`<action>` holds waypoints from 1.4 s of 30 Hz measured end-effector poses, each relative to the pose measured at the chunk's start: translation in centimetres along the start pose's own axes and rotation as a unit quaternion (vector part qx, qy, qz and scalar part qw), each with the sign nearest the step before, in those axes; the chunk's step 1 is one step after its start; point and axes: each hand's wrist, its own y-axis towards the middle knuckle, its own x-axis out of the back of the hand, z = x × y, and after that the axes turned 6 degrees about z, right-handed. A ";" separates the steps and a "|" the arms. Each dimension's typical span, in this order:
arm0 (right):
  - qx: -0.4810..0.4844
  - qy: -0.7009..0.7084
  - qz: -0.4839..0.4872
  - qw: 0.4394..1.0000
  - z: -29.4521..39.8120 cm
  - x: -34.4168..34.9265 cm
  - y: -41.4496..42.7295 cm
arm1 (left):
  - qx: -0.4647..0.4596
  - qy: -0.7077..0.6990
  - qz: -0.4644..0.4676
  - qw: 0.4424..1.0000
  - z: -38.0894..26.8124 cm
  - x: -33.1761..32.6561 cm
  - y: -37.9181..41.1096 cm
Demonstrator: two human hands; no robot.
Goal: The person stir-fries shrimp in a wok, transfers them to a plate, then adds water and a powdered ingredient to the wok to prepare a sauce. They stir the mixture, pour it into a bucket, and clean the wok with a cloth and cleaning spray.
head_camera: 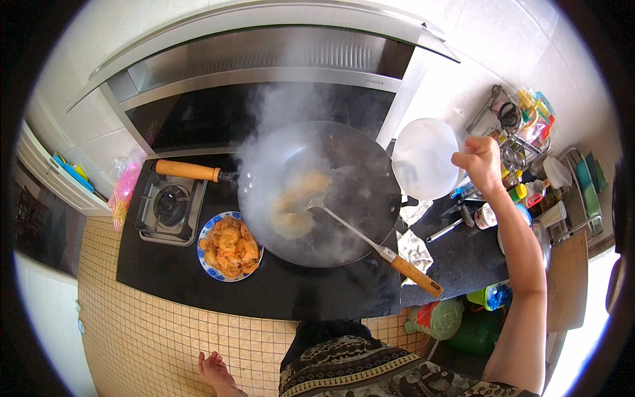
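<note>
My right hand (478, 166) grips the handle of a translucent white plastic jug (425, 159), held at the right rim of a large dark wok (357, 149). White steam rises from the wok and blurs its left side. Brownish liquid (295, 221) lies low in the wok, around the head of a metal spatula (347, 223). The spatula's wooden handle rests across the wok's near right rim, and no hand touches it. My left hand (216, 368) hangs low over the tiled floor, away from the counter, with nothing in it.
A blue-patterned plate (202, 260) of cooked shrimp (230, 245) stands left of the wok. Behind it is a bare gas burner (171, 203), with the wok's wooden handle (186, 170) above. Crumpled foil (414, 250), bottles and racks crowd the right side. A range hood (258, 54) overhangs the back.
</note>
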 end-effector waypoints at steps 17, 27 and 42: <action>-0.182 0.404 -0.008 0.896 -4.3 0.8 0.1 | -0.013 0.060 0.092 0.994 -2.3 -5.0 -1.0; 0.032 0.072 -0.014 0.997 -1.2 -0.4 -1.8 | 0.030 0.194 0.262 0.945 -3.8 -17.3 -0.7; 0.488 -0.218 -0.079 0.841 0.7 -3.6 -2.3 | 0.071 0.216 0.367 0.902 -4.7 -22.7 2.0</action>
